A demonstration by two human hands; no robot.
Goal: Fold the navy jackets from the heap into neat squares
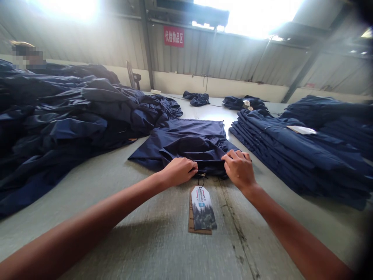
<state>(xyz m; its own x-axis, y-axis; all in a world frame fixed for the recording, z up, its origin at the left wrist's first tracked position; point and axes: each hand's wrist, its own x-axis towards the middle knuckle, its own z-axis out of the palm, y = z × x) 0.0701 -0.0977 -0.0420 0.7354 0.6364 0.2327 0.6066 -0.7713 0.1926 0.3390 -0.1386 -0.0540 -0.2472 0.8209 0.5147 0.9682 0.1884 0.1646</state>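
Note:
A navy jacket (pixel 189 136) lies spread on the table in front of me, its near edge toward me. My left hand (pixel 181 171) is closed on the near edge of the cloth, left of the middle. To the right, my right hand (pixel 239 168) grips the same edge, its fingers curled over the fabric. Between the hands a hang tag (pixel 204 210) with a forest picture hangs by a dark cord from the jacket and rests on the table; a brown card shows beneath it. The fingertips of both hands are partly hidden.
A large loose heap of navy garments (pixel 72 112) covers the left side. On the right stands a stack of folded navy garments (pixel 291 151) with a white tag (pixel 301 130) on top. Smaller bundles (pixel 196 98) lie farther back. A person (pixel 27 56) is behind the heap.

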